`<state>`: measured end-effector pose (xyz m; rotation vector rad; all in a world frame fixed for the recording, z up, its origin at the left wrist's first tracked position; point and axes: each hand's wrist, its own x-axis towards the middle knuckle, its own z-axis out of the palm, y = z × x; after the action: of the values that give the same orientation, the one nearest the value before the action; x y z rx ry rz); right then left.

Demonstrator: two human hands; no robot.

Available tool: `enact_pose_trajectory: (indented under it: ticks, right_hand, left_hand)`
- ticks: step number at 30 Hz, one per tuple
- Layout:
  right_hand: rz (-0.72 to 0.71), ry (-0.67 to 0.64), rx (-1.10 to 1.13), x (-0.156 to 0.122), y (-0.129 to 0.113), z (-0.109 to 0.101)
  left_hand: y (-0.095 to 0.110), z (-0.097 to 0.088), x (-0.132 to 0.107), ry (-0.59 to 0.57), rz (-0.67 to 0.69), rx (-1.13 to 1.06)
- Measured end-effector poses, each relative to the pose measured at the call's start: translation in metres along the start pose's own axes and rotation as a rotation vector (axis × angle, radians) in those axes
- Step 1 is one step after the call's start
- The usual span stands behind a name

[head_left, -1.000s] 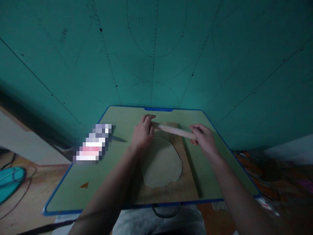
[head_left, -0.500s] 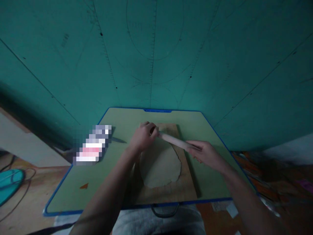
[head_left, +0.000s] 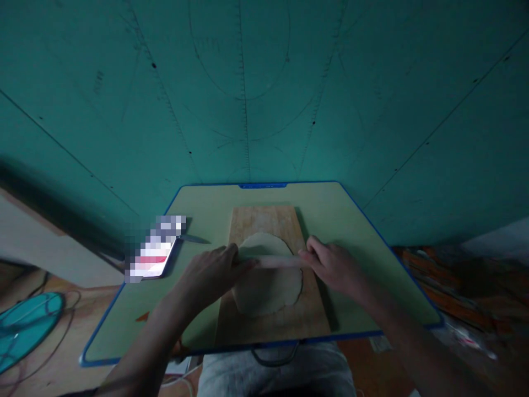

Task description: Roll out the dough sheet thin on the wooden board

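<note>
A pale rolling pin lies crosswise over a flat, rounded sheet of dough. My left hand is closed around the pin's left end, and my right hand grips its right end. Beneath the dough is a wooden cutting board, set lengthwise on the table. The dough's edge is uneven at the lower right. Part of its left side is hidden by my left hand.
The light green table has a blue rim and stands against a teal wall. To the left are a blurred-out phone-like device, a knife blade and a small orange scrap. A teal round object is on the floor.
The rolling pin has gone from slanting over the dough's far edge to lying level across its middle. Both hands have come nearer to me, the left one further down the board.
</note>
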<state>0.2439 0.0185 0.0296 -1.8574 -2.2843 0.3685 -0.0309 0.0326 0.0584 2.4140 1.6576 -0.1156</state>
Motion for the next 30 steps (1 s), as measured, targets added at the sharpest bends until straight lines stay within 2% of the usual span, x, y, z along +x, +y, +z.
enact_pose_trajectory:
  ticks: [8, 13, 15, 17, 22, 26, 30]
  right_hand:
    - [0.042, 0.056, -0.219, -0.001, -0.01, 0.007]
    - [0.079, 0.053, -0.232, 0.004, -0.014, 0.004]
    - [0.128, 0.045, -0.233, 0.009, -0.016, 0.001]
    - [0.169, 0.045, -0.23, 0.016, -0.016, -0.001]
    - [0.211, 0.081, -0.225, 0.042, -0.01, -0.005]
    - [0.247, 0.082, -0.183, 0.07, -0.001, -0.006]
    - [0.287, 0.091, -0.149, 0.097, 0.003, -0.008]
  left_hand:
    - [0.003, 0.01, -0.001, 0.027, -0.13, 0.087]
    - [-0.001, 0.014, 0.0, 0.03, 0.026, 0.335]
    - [0.0, 0.013, 0.004, 0.027, 0.018, 0.377]
    - [0.002, 0.011, 0.011, 0.049, -0.037, 0.338]
    - [0.004, 0.006, 0.032, 0.118, -0.3, 0.035]
    - [0.003, -0.001, 0.055, 0.111, -0.338, -0.02]
    - [-0.001, -0.006, 0.079, 0.157, -0.366, 0.002]
